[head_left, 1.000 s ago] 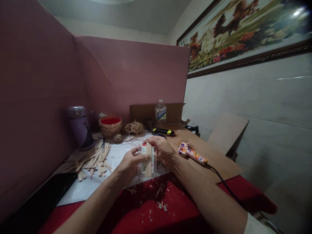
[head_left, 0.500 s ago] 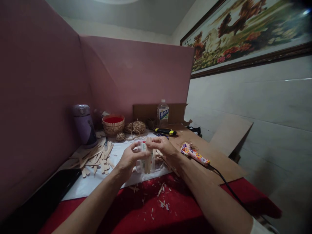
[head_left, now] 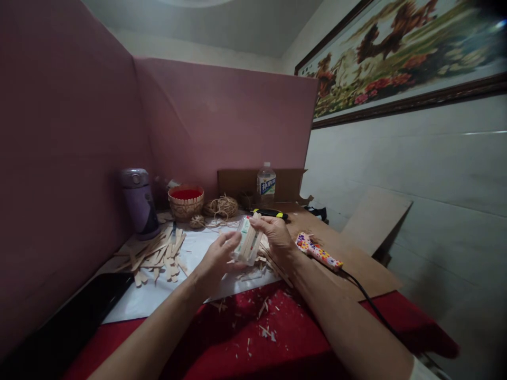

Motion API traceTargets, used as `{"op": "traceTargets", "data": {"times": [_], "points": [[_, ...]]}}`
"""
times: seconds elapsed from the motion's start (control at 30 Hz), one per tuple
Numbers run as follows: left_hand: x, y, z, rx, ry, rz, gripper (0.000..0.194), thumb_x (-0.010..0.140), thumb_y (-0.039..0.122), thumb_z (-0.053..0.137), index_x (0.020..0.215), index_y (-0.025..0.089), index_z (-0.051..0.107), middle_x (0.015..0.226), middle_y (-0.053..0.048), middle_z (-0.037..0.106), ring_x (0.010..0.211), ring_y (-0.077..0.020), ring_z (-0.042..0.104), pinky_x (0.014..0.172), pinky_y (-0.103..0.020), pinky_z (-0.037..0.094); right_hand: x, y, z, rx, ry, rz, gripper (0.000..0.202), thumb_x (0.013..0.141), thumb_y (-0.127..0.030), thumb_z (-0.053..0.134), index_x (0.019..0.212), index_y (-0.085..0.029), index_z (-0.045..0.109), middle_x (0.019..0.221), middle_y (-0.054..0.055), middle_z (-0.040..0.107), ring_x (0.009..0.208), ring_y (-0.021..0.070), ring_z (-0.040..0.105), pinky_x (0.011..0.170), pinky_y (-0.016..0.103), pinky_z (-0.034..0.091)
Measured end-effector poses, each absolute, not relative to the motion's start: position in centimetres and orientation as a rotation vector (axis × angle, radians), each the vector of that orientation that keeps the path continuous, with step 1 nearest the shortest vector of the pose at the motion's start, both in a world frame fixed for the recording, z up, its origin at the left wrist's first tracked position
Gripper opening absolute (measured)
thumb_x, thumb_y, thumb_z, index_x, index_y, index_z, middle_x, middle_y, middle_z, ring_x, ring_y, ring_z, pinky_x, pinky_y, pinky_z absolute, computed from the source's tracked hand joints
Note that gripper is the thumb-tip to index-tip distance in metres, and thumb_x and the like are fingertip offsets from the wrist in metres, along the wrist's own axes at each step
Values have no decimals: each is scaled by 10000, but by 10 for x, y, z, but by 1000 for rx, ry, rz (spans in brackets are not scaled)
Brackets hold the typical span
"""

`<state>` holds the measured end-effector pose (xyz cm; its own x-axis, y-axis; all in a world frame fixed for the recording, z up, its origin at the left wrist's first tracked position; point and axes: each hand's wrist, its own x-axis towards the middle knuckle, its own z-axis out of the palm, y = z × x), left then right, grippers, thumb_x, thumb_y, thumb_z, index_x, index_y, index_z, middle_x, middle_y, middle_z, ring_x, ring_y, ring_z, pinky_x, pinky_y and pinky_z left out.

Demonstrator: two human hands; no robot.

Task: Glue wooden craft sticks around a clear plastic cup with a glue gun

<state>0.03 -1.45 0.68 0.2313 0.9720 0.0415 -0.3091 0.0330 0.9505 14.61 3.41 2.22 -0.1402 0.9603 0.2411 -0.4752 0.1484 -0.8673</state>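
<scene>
My right hand (head_left: 274,232) grips a clear plastic container (head_left: 242,254) with a green-and-white label, near its top. Wooden craft sticks (head_left: 251,237) run lengthwise along the container's face, pinched under the right thumb. The container tilts, its top leaning right. My left hand (head_left: 221,256) is just left of it with fingers apart; whether a fingertip touches its lower edge cannot be made out. Below and to the right, more thin sticks (head_left: 273,259) lie partly hidden behind the right wrist.
Left are a stick pile (head_left: 162,256), purple flask (head_left: 139,203) and black object (head_left: 75,322). Behind stand a red-lined stick bowl (head_left: 186,203), twine (head_left: 222,207) and bottle (head_left: 266,184). A yellow-black cutter (head_left: 271,214) and corded floral glue gun (head_left: 319,252) lie right. Scraps litter the red cloth (head_left: 237,338).
The container has gone from upright to tilted right, and slightly higher. My left hand has loosened from it, fingers now apart, while my right hand keeps hold.
</scene>
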Motion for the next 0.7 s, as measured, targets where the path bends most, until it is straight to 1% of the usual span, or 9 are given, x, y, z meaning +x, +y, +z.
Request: {"op": "traceTargets", "data": {"times": [0.1, 0.17, 0.37, 0.57, 0.7], "points": [[2, -15, 4, 1126, 834, 1160, 698, 652, 316, 817, 1245, 155, 484, 1148, -167, 649, 921, -272, 678, 757, -372, 547, 146, 34, 22, -627, -1040, 1392, 258, 509, -329, 828, 534, -147, 647, 500, -15, 603, 464, 113, 489, 505, 267, 388], [3, -15, 2, 1132, 858, 1170, 709, 629, 256, 827, 1233, 135, 477, 1130, -174, 650, 882, -258, 682, 742, -362, 550, 146, 35, 21, -635, -1029, 1399, 262, 499, -327, 830, 533, -145, 645, 492, -11, 603, 452, 118, 494, 493, 269, 386], [4, -14, 0, 1160, 824, 1171, 659, 675, 249, 787, 1237, 111, 472, 1040, -169, 678, 768, -222, 685, 676, -346, 558, 146, 34, 20, -635, -1026, 1422, 255, 515, -323, 826, 559, -142, 653, 515, 7, 632, 455, 131, 523, 483, 273, 399], [2, -10, -5, 1157, 854, 1208, 696, 654, 232, 802, 1251, 119, 464, 1053, -158, 680, 827, -221, 684, 691, -309, 555, 146, 33, 22, -606, -1043, 1424, 263, 525, -334, 824, 549, -140, 648, 503, -7, 612, 449, 119, 511, 474, 267, 406], [2, -9, -6, 1143, 838, 1214, 749, 618, 250, 835, 1256, 132, 461, 1040, -147, 683, 796, -212, 686, 686, -309, 555, 146, 32, 23, -591, -1047, 1405, 257, 520, -318, 827, 535, -140, 642, 494, -24, 589, 445, 102, 488, 471, 255, 392]]}}
